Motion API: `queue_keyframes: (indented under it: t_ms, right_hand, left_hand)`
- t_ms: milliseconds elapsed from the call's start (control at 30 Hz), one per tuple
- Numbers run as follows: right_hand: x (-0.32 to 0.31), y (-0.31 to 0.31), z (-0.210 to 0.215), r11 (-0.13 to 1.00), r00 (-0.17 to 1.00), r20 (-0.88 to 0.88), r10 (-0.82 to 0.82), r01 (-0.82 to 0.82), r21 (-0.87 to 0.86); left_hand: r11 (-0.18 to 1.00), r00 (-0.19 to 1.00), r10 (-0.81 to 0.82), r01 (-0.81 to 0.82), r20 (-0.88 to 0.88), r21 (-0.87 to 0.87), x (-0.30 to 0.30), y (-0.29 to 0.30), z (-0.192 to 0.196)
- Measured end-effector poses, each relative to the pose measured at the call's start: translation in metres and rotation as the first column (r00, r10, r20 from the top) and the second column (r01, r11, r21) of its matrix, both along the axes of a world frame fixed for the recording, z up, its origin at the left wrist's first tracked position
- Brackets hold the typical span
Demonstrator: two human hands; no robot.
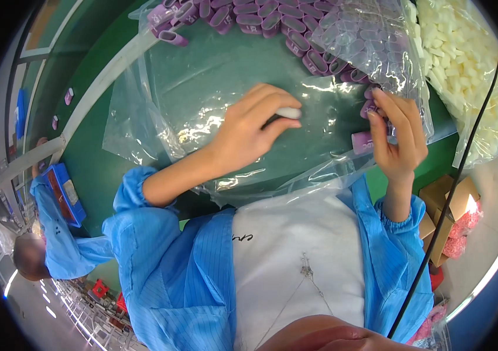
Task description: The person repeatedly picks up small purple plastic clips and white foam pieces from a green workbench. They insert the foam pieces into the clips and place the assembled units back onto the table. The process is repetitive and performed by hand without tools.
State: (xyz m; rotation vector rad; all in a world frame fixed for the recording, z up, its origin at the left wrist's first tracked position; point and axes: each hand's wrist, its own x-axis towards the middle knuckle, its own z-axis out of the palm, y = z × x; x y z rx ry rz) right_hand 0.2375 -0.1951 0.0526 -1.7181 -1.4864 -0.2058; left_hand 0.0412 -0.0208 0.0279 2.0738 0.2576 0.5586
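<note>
My left hand [253, 126] is closed around a small, rounded whitish-grey piece [288, 113], whose end shows between thumb and fingers. On the right, my right hand [398, 126] has its thumb and forefinger at a small purple oval sleeve [368, 109] and appears to pinch it; the fingers partly cover it. Just below lies another purple sleeve [362, 142], on its side close to my right thumb. Beneath both hands a clear plastic bag [202, 99] is spread over the green table.
Many hollow purple sleeves [252, 20] crowd the far side, some under clear plastic. At far right sits a bag of cream-coloured pieces [459, 64]. A black cable [448, 199] crosses the right side. A cardboard box [442, 216] stands lower right. Leftward, a person in blue [64, 228] sits near a blue tray [64, 194].
</note>
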Motion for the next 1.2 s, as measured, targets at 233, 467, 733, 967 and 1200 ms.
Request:
queue_keyframes:
  t_ms: [233, 467, 733, 967, 1200]
  right_hand:
    - [0.049, -0.049, 0.003, 0.907, 0.895, 0.151, -0.419, 0.419, 0.036]
    - [0.084, -0.051, 0.004, 0.797, 0.789, 0.127, -0.601, 0.604, 0.020]
    - [0.061, 0.077, 0.044, 0.989, 0.965, 0.242, 0.105, -0.075, -0.130]
    - [0.085, 0.192, -0.020, 0.980, 0.876, 0.455, 0.158, -0.082, -0.183]
    - [0.075, 0.186, -0.037, 0.925, 0.885, 0.401, 0.237, -0.079, -0.372]
  left_hand:
    - [0.796, 0.841, 0.424, -0.170, -0.336, 0.581, -0.104, 0.232, 0.042]
    - [0.820, 0.777, 0.482, -0.237, -0.405, 0.522, -0.140, 0.360, -0.033]
    - [0.802, 0.857, 0.513, -0.459, -0.049, 0.383, -0.036, 0.278, -0.002]
    - [0.809, 0.877, 0.479, -0.420, -0.047, 0.412, 0.003, 0.240, -0.028]
    - [0.845, 0.861, 0.509, -0.497, -0.008, 0.198, -0.010, 0.188, -0.020]
